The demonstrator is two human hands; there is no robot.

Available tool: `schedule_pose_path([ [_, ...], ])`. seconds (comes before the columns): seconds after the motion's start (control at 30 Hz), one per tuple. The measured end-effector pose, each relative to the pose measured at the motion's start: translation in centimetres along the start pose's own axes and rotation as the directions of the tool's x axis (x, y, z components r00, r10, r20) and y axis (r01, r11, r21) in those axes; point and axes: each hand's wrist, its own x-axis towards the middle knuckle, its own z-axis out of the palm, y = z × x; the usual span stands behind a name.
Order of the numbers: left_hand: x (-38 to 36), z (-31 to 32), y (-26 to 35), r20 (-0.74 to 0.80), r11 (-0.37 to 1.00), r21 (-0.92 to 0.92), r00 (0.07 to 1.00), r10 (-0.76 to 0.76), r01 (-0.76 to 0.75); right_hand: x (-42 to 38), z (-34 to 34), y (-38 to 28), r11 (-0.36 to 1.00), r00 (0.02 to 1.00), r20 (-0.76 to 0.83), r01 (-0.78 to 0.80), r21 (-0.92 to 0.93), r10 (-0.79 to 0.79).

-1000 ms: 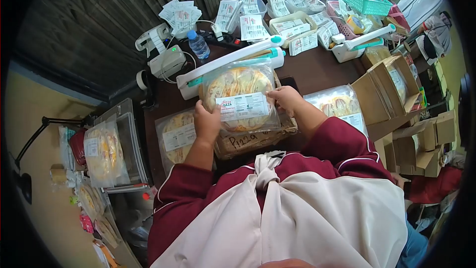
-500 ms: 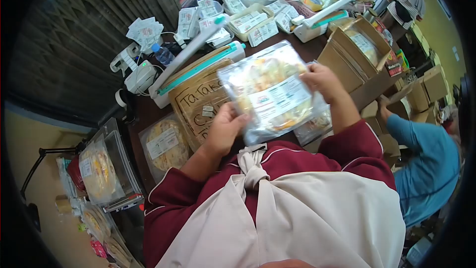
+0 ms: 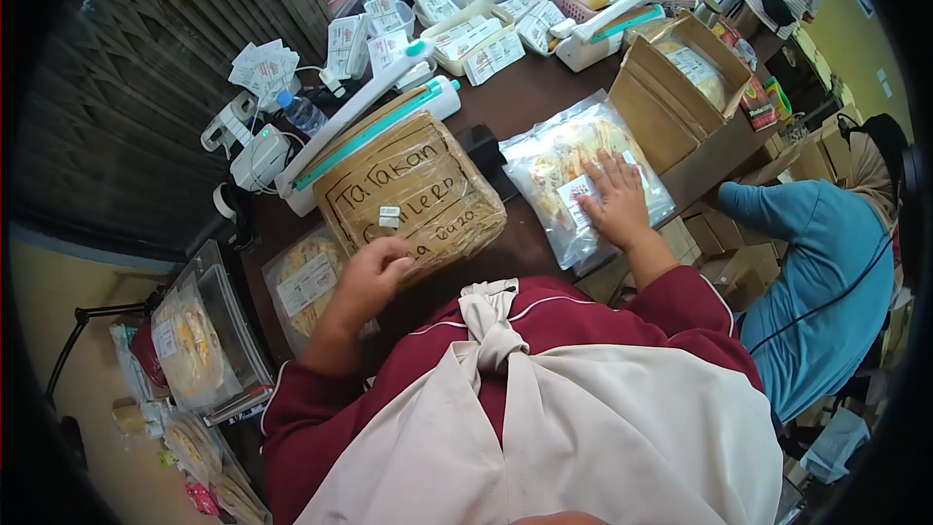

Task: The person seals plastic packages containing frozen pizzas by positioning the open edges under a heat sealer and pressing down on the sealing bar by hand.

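Bagged pizza [image 3: 573, 170], sealed in clear plastic with a white label on its face, now lies flat on the dark worktop [image 3: 530, 97] at the person's right, on top of another bag of the same kind; half a second ago it was lifted off the worktop and held in both hands in front of the chest, and a second ago it rested on the brown board in the middle; so it has been carried across and set down on the right-hand stack. The right hand [image 3: 614, 202] rests on it palm down, fingers [image 3: 610, 167] spread flat over the label, pressing rather than gripping; nothing is closed in that hand. The left hand [image 3: 374, 272] has let go of the bag and sits at the near edge of the brown wrapped board [image 3: 413, 196], fingers curled loosely against it; whether they actually grip the edge I cannot tell. That board, with handwriting on it, is now uncovered; just behind it lies the long white and teal sealer [image 3: 364, 122]; another labelled bag [image 3: 309, 282] lies to the left of the board; open cardboard boxes [image 3: 680, 87] stand beyond the stack, and a second person in a blue sleeve [image 3: 807, 233] bends at the far right.
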Motion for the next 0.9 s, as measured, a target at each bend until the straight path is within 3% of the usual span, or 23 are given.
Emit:
schedule_pose_path([
  [0.07,-1.5,-2.6,-2.2,-0.035,0.915,0.383,0.992,-0.124,0.128,-0.1,-1.0,0.6,0.998,0.999,0.032,0.013,0.055,-0.015],
  [0.13,-3.1,-4.2,-4.7,-0.035,0.653,0.736,0.974,-0.223,0.176,-0.3,-1.5,1.2,0.993,0.999,0.026,0.034,0.11,-0.037],
  [0.23,-5.2,-4.7,-9.1,0.124,0.62,0.784,0.985,-0.119,-0.024,-0.1,-1.9,1.5,0.983,0.999,0.01,0.042,0.179,-0.045],
  [0.33,-5.8,-3.5,-12.8,0.13,0.512,0.851,0.991,0.007,-0.115,0.9,-1.9,0.8,0.986,1.0,0.002,-0.021,0.165,0.02],
  [0.37,-5.8,-3.4,-13.1,0.136,0.503,0.857,0.991,-0.016,-0.11,1.0,-1.8,-0.1,0.987,0.997,-0.031,-0.067,0.143,0.072],
  [0.47,-5.4,-3.5,-15.1,0.151,0.5,0.838,0.973,0.174,-0.219,1.4,-1.7,-3.2,0.975,0.986,-0.143,-0.051,0.215,0.083],
  [0.63,-4.6,-4.7,-16.2,0.278,0.429,0.778,0.863,0.421,-0.459,1.9,-1.3,-8.7,0.936,0.977,-0.201,0.133,0.327,-0.068],
  [0.77,-4.7,-5.5,-16.0,0.289,0.442,0.734,0.826,0.484,-0.515,1.3,-1.0,-13.4,0.859,0.991,-0.077,0.137,0.493,-0.114],
  [0.9,-4.1,-7.5,-14.7,0.059,0.711,0.491,0.834,0.549,-0.502,0.8,-1.0,-17.0,0.811,0.972,0.013,0.189,0.554,-0.235],
])
